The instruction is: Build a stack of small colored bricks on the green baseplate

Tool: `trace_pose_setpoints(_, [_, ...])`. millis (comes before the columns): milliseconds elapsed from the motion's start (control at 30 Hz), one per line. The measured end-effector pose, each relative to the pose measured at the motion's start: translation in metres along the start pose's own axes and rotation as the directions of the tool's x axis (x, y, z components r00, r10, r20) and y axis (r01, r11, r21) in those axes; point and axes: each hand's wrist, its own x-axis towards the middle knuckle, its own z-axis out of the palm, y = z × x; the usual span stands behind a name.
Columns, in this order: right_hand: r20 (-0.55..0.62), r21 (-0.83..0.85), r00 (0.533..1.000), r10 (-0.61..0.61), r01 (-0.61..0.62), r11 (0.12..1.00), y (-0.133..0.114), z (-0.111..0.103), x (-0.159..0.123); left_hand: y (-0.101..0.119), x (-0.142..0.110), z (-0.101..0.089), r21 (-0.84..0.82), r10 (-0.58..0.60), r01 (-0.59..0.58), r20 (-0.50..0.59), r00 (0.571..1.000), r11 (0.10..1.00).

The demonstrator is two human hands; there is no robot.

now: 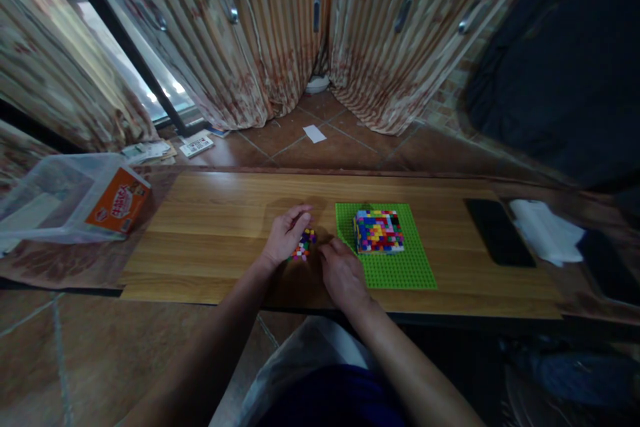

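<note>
A small heap of multicoloured toy bricks point(303, 247) lies on the wooden board between my hands. My left hand point(286, 235) curves around the heap's left and far side, fingers stretched out, touching or very near the bricks. On the right of the heap is my right hand point(343, 270), its fingers bent and drawn together; what they hold, if anything, is hidden. Just beyond that hand lies a green studded baseplate point(400, 272). A rectangular block of many-coloured bricks point(379, 232) stands on the baseplate.
The wooden board point(200, 233) spans a low table. A clear plastic bin point(65, 170) with an orange label stands at its left. A black flat object point(500, 232) and white crumpled paper or cloth point(547, 230) lie at the right. Curtains point(280, 47) hang behind.
</note>
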Motion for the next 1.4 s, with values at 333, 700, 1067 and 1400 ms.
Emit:
trace_pose_setpoints(333, [-0.065, -0.021, 0.998, -0.018, 0.017, 1.0, 0.003, 0.006, -0.005, -0.002, 0.001, 0.0, -0.003, -0.008, 0.008, -0.008, 1.0, 1.0])
trace_pose_setpoints(700, [-0.127, 0.061, 0.992, 0.006, 0.002, 0.998, 0.002, 0.013, -0.002, -0.002, 0.001, 0.0, -0.013, 0.017, -0.017, -0.013, 1.0, 1.0])
trace_pose_setpoints(1067, [-0.302, 0.267, 0.953, 0.002, 0.083, 0.96, 0.011, 0.007, -0.017, -0.002, 0.001, 0.0, -0.031, -0.006, 0.006, -0.011, 1.0, 1.0])
trace_pose_setpoints(1400, [-0.448, 0.38, 0.882, 0.148, 0.037, 0.924, 0.028, -0.033, -0.05, -0.001, 0.001, -0.001, -0.014, 0.006, -0.006, -0.01, 1.0, 1.0])
